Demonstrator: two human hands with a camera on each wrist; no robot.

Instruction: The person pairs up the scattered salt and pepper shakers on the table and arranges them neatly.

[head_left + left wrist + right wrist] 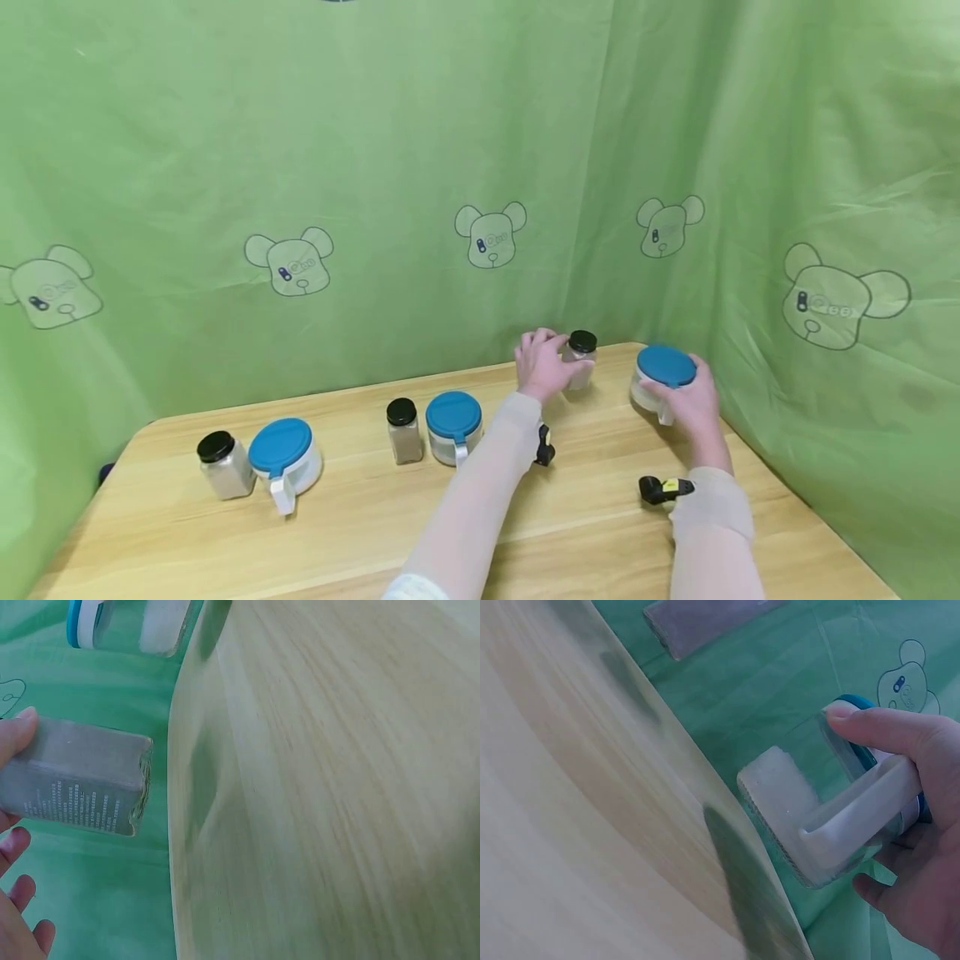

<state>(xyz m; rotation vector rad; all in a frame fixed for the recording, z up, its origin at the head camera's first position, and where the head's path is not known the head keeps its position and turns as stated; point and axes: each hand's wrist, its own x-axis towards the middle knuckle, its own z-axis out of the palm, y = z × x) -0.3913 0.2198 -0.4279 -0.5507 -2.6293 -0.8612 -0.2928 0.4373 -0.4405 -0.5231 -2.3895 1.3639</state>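
Note:
At the far right of the head view, my left hand [542,367] pinches a spice jar [581,373] with a black lid. The left wrist view shows the jar's brownish-grey contents and printed side [79,769], with its base apart from the table. My right hand [693,402] holds a clear seasoning pot [666,367] with a blue lid. Its thumb lies over the lid, and white contents [776,791] and a white handle [862,814] show in the right wrist view. A shadow on the tabletop stands apart from the pot's base. Some right fingers are hidden behind the pot.
On the wooden table [360,517], another spice jar [405,433] and blue-lidded pot [453,417] stand in the middle. A similar jar [227,471] and pot [283,450] are at left. Green curtain [390,167] hangs behind and along the right side.

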